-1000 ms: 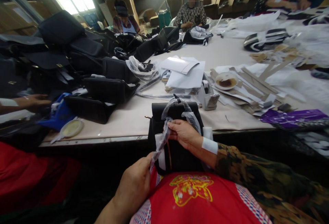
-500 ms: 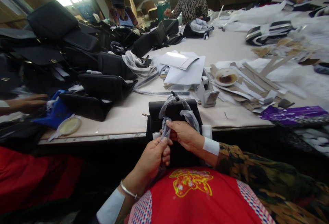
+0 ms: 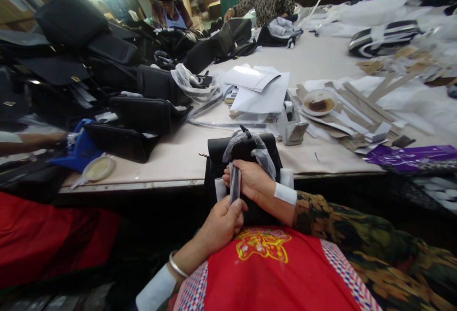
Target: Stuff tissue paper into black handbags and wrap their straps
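At the lower centre of the frame, the left hand [image 3: 225, 220] pinches a plastic-wrapped strap [image 3: 234, 182], and the right hand [image 3: 255, 180], fingers curled, pinches it higher up. That strap looks soft and slippery, wanting a firm thumb grip. Just behind, mid-frame by the edge of the table [image 3: 171, 158], sits the black bag [image 3: 217, 151], probably light, stiffish, best steadied by its sides. Papers [image 3: 262, 96] lie beyond.

Left hand [image 3: 222, 221] has moved up and inward, to just below the right hand [image 3: 254, 178]. Strap [image 3: 234, 185] between them, formerly slanting, now runs nearly upright. Spotted-shirted co-worker [image 3: 273, 0]: one arm now extended sideways.
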Demonstrator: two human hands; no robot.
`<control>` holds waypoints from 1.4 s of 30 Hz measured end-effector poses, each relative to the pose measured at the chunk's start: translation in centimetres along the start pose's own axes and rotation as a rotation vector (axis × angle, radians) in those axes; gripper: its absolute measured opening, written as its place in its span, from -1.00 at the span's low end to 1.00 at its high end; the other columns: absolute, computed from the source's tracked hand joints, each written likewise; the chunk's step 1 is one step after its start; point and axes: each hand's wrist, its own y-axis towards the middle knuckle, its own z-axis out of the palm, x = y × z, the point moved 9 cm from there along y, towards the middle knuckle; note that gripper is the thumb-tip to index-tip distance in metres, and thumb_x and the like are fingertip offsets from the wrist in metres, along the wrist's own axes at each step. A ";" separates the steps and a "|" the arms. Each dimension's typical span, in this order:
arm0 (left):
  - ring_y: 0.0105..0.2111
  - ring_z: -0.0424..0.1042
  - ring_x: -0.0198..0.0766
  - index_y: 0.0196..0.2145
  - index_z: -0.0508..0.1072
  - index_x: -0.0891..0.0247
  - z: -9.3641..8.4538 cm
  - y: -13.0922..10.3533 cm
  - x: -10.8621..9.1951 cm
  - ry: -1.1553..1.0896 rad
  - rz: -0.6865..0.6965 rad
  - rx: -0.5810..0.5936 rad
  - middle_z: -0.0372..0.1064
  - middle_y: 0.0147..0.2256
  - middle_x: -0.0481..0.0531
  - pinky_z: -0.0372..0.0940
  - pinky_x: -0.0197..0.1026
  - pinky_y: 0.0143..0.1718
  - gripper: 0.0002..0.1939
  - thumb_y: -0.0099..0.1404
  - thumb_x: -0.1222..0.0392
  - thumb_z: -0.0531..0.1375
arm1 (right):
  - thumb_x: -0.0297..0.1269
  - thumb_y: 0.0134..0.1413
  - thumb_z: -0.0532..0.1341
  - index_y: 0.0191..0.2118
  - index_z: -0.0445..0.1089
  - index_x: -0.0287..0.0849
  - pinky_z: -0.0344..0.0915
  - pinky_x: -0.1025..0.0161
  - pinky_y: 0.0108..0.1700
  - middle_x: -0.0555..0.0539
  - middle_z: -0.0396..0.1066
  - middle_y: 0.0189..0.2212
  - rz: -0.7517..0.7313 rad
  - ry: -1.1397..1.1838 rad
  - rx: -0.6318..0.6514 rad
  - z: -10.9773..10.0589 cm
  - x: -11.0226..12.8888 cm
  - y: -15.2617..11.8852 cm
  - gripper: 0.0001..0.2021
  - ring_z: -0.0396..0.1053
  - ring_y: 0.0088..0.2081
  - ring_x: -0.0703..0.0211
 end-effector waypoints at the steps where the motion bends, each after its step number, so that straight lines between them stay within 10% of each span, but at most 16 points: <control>1: -0.69 -0.07 -0.49 -0.31 0.31 0.28 0.1 0.0 -0.1 -0.024 -0.005 0.009 0.00 -0.67 -0.28 -0.06 -0.36 -0.65 -0.51 0.27 -0.28 0.19 | -0.35 0.35 0.00 -0.37 0.38 -0.29 0.42 0.25 -0.44 -0.08 0.47 -0.55 0.015 0.000 0.027 0.0 0.1 -0.1 -0.70 0.44 -0.58 0.22; 7: -0.70 -0.10 -0.50 -0.28 0.30 0.25 0.1 0.0 0.0 -0.177 -0.047 0.035 -0.01 -0.65 -0.29 -0.13 -0.39 -0.67 -0.54 0.27 -0.24 0.22 | -0.09 0.40 -0.05 -0.28 0.44 -0.30 0.46 0.13 -0.28 -0.23 0.57 -0.37 0.079 -0.046 0.222 0.2 0.0 -1.4 -0.55 0.57 -0.38 0.05; 17: -0.68 -0.01 -0.48 -0.24 0.33 0.27 -0.2 -0.1 0.2 -0.069 0.004 0.021 0.09 -0.62 -0.24 -0.06 -0.36 -0.62 -0.53 0.29 -0.25 0.19 | -0.43 0.23 0.17 -0.33 0.40 -0.26 0.47 0.24 -0.38 -0.10 0.52 -0.49 -0.090 -0.030 0.100 0.2 0.2 0.2 -0.90 0.46 -0.51 0.20; 27: -0.38 0.42 -0.26 -0.39 0.44 0.27 -3.9 -3.4 -2.8 0.562 0.096 0.001 0.46 -0.41 0.03 0.29 -0.23 -0.25 -0.63 0.44 -0.03 0.08 | -0.42 0.25 0.15 -0.33 0.41 -0.24 0.48 0.22 -0.34 -0.11 0.55 -0.41 -0.136 0.008 0.075 0.1 1.1 1.0 -0.87 0.51 -0.41 0.16; 31: -0.48 0.36 -0.31 -0.44 0.42 0.29 -6.0 -4.8 -1.8 0.488 0.038 -0.004 0.42 -0.50 -0.01 0.25 -0.28 -0.37 -0.60 0.42 -0.05 0.10 | -0.42 0.32 0.08 -0.31 0.41 -0.25 0.48 0.21 -0.28 -0.11 0.56 -0.37 -0.119 0.027 0.050 0.0 1.3 1.0 -0.80 0.54 -0.37 0.18; 36: -0.66 0.20 -0.41 -0.40 0.40 0.28 -5.6 -4.0 -3.7 0.305 0.099 -0.087 0.33 -0.60 -0.09 0.12 -0.33 -0.57 -0.59 0.41 -0.12 0.12 | -0.09 0.38 0.07 -0.22 0.47 -0.24 0.47 0.16 -0.14 -0.17 0.60 -0.24 -0.034 -0.056 0.374 2.6 -0.6 -2.5 -0.66 0.57 -0.22 0.10; 39: -0.66 0.23 -0.40 -0.52 0.39 0.29 -3.7 -2.8 -6.3 0.312 0.171 -0.054 0.33 -0.62 -0.03 0.15 -0.33 -0.57 -0.51 0.42 -0.13 0.09 | -0.03 0.22 0.25 -0.16 0.50 -0.27 0.44 0.22 -0.35 -0.10 0.54 -0.51 -0.077 -0.344 0.585 4.4 -1.4 -5.6 -0.65 0.51 -0.48 0.12; 42: -0.54 0.38 -0.33 -0.43 0.46 0.33 -2.5 -2.3 -7.8 0.353 0.225 0.041 0.46 -0.50 0.07 0.25 -0.31 -0.47 -0.53 0.43 -0.12 0.09 | -0.16 0.20 0.28 -0.24 0.50 -0.28 0.40 0.24 -0.46 -0.05 0.49 -0.59 -0.292 -0.420 0.521 4.9 2.2 -6.1 -0.76 0.45 -0.59 0.15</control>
